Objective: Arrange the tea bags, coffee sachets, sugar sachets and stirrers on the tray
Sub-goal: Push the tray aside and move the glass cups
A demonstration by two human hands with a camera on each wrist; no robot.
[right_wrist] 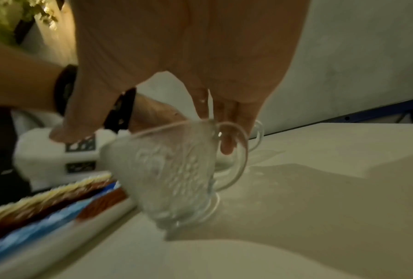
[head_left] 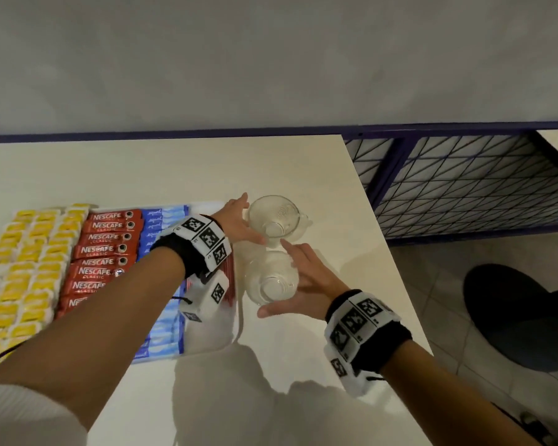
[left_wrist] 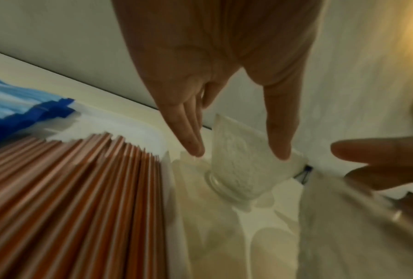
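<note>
**Two glass cups beside a filled tray**

Head view: the tray [head_left: 236, 320] lies on the desk [head_left: 161, 169] and carries yellow tea bags [head_left: 29, 252], red Nescafé coffee sachets [head_left: 103, 249], blue sugar sachets [head_left: 161, 336] and, partly under the left wrist, a row of brown stirrers [head_left: 230, 278]. Just right of the tray stand two glass cups. The left hand [head_left: 239, 223] is spread around the far cup [head_left: 276, 220]; the right hand [head_left: 306, 281] is spread around the near cup [head_left: 273, 280]. I judge the sachets are arranged and the cups are now being set in place.

Left wrist view: the fingers [left_wrist: 188, 136] are straight on both sides of the far cup [left_wrist: 245, 169], at most touching it. The stirrers [left_wrist: 81, 198] are very near.

Right wrist view: the near cup [right_wrist: 167, 175] looks tilted, though the wide lens may cause this. Its handle [right_wrist: 234, 154] points away from the tray. Whether the fingers touch the glass, I cannot tell.

To do it well, hold each cup by the body, move slowly, and keep the left wrist from brushing the stirrers.
</note>
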